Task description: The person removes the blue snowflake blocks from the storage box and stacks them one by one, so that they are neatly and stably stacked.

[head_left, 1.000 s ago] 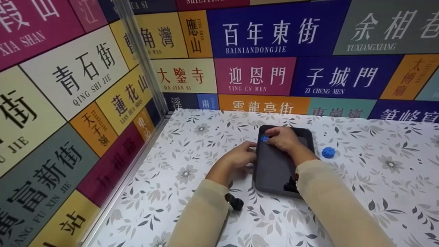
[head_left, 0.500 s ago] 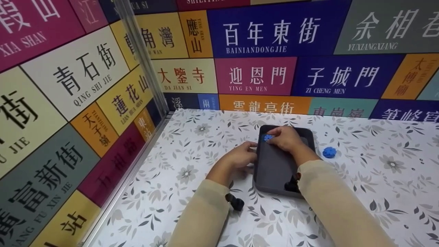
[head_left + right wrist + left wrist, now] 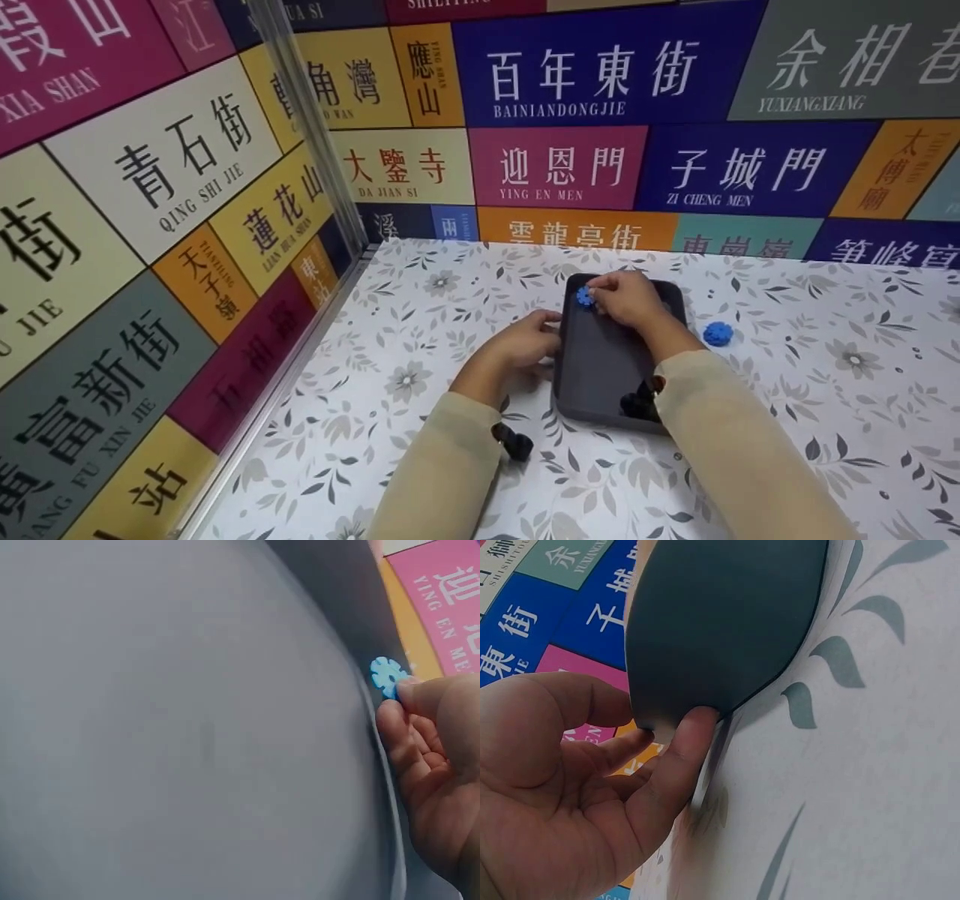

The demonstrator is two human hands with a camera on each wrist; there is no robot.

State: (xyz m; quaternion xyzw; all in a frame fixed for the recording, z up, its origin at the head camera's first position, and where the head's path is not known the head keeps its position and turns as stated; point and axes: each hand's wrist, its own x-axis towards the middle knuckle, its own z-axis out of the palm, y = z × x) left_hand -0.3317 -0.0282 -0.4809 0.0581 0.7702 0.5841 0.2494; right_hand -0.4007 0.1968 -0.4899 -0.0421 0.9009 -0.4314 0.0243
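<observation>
A dark grey rectangular tray [image 3: 592, 375] lies on the table in the head view. My left hand [image 3: 529, 341] holds its left side; in the left wrist view the thumb [image 3: 694, 731] and curled fingers are at the tray's wall [image 3: 727, 622]. Over the tray's far left corner, my right hand [image 3: 626, 300] pinches a small blue snowflake-shaped plastic disc [image 3: 584, 297]. The right wrist view shows this notched disc [image 3: 388, 676] between thumb and finger, beside the tray's inner wall.
To the right of the tray, a blue clump of similar notched pieces [image 3: 718, 334] rests on the floral-patterned tablecloth [image 3: 795, 420]. Colourful sign-printed walls [image 3: 562, 165] stand behind and to the left. A black strap device [image 3: 514, 442] sits at the left wrist.
The right hand, still pinching the blue disc, has shifted slightly right and away from me, and the disc shows more face-on. The left hand and tray stay in place.
</observation>
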